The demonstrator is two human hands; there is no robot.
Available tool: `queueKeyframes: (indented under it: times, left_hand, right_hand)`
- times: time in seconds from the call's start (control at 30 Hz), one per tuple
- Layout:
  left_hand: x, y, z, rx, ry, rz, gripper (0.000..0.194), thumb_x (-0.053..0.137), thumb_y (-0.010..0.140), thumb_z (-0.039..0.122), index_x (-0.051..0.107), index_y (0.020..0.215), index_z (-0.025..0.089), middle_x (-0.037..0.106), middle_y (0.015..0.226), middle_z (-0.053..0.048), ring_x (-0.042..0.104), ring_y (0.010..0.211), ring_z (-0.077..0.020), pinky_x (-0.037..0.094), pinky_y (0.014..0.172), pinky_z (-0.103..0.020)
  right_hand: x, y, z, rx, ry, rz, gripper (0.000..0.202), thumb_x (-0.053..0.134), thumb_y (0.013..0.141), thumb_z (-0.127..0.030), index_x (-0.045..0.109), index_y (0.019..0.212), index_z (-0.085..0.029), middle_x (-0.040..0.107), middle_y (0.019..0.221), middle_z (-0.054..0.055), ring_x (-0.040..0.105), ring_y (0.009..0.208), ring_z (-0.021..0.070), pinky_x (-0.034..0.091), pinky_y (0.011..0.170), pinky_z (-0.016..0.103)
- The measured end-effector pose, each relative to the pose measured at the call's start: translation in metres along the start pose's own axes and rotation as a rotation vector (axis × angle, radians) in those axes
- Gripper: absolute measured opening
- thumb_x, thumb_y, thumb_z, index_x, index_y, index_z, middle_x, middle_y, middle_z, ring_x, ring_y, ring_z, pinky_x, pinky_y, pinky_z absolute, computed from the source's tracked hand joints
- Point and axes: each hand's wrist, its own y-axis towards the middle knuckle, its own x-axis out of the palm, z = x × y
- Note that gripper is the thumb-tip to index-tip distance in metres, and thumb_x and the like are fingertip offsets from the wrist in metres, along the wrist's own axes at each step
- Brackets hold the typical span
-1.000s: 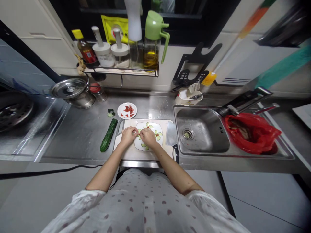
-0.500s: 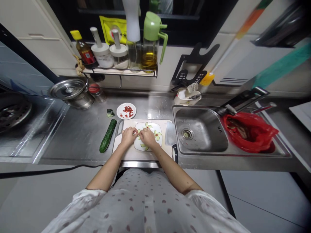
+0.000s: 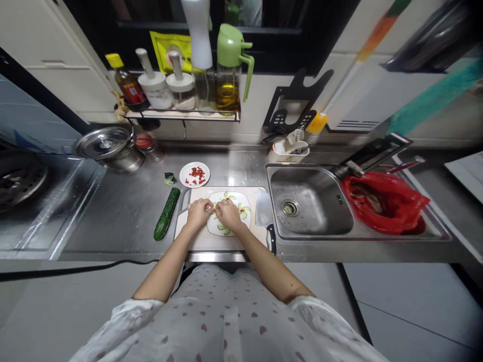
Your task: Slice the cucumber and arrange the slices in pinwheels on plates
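Over the left part of a white plate (image 3: 226, 192), my left hand (image 3: 198, 214) and my right hand (image 3: 228, 216) sit close together, fingertips pinched. Whatever is in the fingers is too small to make out. Pale green cucumber slices (image 3: 244, 212) lie in small fanned groups on the plate, some with red bits at their centre. A green-edged slice shows between the two hands. The plate rests on a cutting board (image 3: 211, 244). A whole dark green cucumber (image 3: 166, 214) lies left of the board, and a small white dish (image 3: 194, 184) behind it holds chopped red pieces.
A cleaver (image 3: 264, 211) lies along the board's right edge, handle toward me. Further right are the sink (image 3: 310, 201) and a red plastic bag (image 3: 388, 206). Cucumber scraps (image 3: 170, 178) lie beside the dish. A steel pot (image 3: 109, 151) and a bottle rack (image 3: 181, 113) stand behind.
The camera view has shifted slightly. Both hands keep nearly the same pinched pose over the plate, with no clear change in the things around them.
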Motion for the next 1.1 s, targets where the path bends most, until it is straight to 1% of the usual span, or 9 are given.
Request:
queueKeyframes:
  times: [0.27, 0.37, 0.43, 0.5, 0.6, 0.67, 0.77, 0.87, 1.1]
  left_hand:
    - [0.004, -0.001, 0.002, -0.016, 0.024, -0.011, 0.010, 0.063, 0.080, 0.028, 0.068, 0.087, 0.024, 0.067, 0.088, -0.004, 0.058, 0.096, -0.0253, 0.035, 0.083, -0.036]
    - [0.001, -0.001, 0.001, -0.027, -0.044, 0.030, 0.012, 0.061, 0.081, 0.027, 0.069, 0.089, 0.024, 0.068, 0.090, -0.004, 0.059, 0.095, -0.0238, 0.036, 0.084, -0.035]
    - [-0.003, -0.001, -0.002, -0.048, -0.106, 0.106, 0.014, 0.059, 0.081, 0.028, 0.068, 0.091, 0.023, 0.068, 0.092, -0.004, 0.059, 0.094, -0.0225, 0.038, 0.084, -0.034]
    - [-0.008, -0.003, -0.007, -0.070, -0.155, 0.201, 0.017, 0.058, 0.082, 0.030, 0.068, 0.093, 0.022, 0.067, 0.093, -0.004, 0.059, 0.093, -0.0213, 0.039, 0.083, -0.033]
    - [-0.015, -0.009, -0.018, -0.086, -0.204, 0.308, 0.022, 0.056, 0.083, 0.033, 0.067, 0.097, 0.021, 0.066, 0.089, -0.004, 0.059, 0.089, -0.0195, 0.042, 0.082, -0.031]
    - [-0.017, -0.014, -0.026, -0.098, -0.228, 0.338, 0.025, 0.055, 0.083, 0.036, 0.067, 0.098, 0.021, 0.064, 0.087, -0.003, 0.059, 0.084, -0.0185, 0.043, 0.079, -0.029]
    - [-0.016, -0.023, -0.038, -0.128, -0.254, 0.301, 0.029, 0.056, 0.081, 0.040, 0.067, 0.100, 0.021, 0.064, 0.084, -0.002, 0.058, 0.074, -0.0166, 0.043, 0.072, -0.027]
    - [-0.011, -0.030, -0.045, -0.149, -0.269, 0.269, 0.030, 0.058, 0.080, 0.041, 0.067, 0.099, 0.021, 0.064, 0.081, -0.001, 0.056, 0.070, -0.0151, 0.042, 0.068, -0.026]
    - [0.000, -0.036, -0.049, -0.171, -0.308, 0.171, 0.033, 0.058, 0.079, 0.042, 0.067, 0.102, 0.021, 0.065, 0.078, -0.001, 0.058, 0.067, -0.0147, 0.043, 0.064, -0.025]
  right_hand:
    - [0.000, 0.002, -0.003, 0.012, -0.024, -0.026, 0.025, 0.044, 0.096, -0.021, 0.068, 0.095, -0.016, 0.064, 0.101, 0.011, 0.052, 0.100, 0.0233, 0.040, 0.080, 0.031]
    - [-0.006, 0.000, -0.001, 0.020, 0.024, -0.006, 0.024, 0.045, 0.095, -0.022, 0.068, 0.095, -0.017, 0.064, 0.100, 0.011, 0.052, 0.099, 0.0228, 0.040, 0.080, 0.030]
    - [-0.014, -0.006, 0.004, 0.043, 0.089, 0.052, 0.023, 0.045, 0.095, -0.023, 0.068, 0.096, -0.017, 0.064, 0.100, 0.010, 0.052, 0.098, 0.0222, 0.040, 0.078, 0.030]
    - [-0.025, -0.017, 0.015, 0.075, 0.181, 0.166, 0.023, 0.045, 0.094, -0.023, 0.067, 0.098, -0.018, 0.065, 0.101, 0.008, 0.052, 0.096, 0.0210, 0.040, 0.080, 0.030]
    - [-0.040, -0.041, 0.039, 0.126, 0.297, 0.334, 0.024, 0.044, 0.092, -0.023, 0.067, 0.099, -0.018, 0.065, 0.094, 0.007, 0.054, 0.093, 0.0203, 0.041, 0.084, 0.030]
    - [-0.046, -0.061, 0.057, 0.174, 0.325, 0.392, 0.024, 0.045, 0.091, -0.025, 0.067, 0.097, -0.018, 0.065, 0.089, 0.007, 0.055, 0.089, 0.0205, 0.041, 0.083, 0.031]
    - [-0.046, -0.088, 0.078, 0.260, 0.336, 0.404, 0.024, 0.046, 0.089, -0.028, 0.068, 0.094, -0.019, 0.065, 0.085, 0.006, 0.056, 0.083, 0.0201, 0.042, 0.078, 0.030]
    - [-0.038, -0.109, 0.087, 0.309, 0.365, 0.355, 0.026, 0.045, 0.088, -0.028, 0.068, 0.096, -0.018, 0.065, 0.082, 0.006, 0.057, 0.077, 0.0192, 0.042, 0.074, 0.029]
    - [-0.018, -0.125, 0.072, 0.459, 0.427, 0.260, 0.029, 0.047, 0.085, -0.027, 0.067, 0.104, -0.019, 0.064, 0.072, 0.001, 0.058, 0.067, 0.0169, 0.041, 0.065, 0.025]
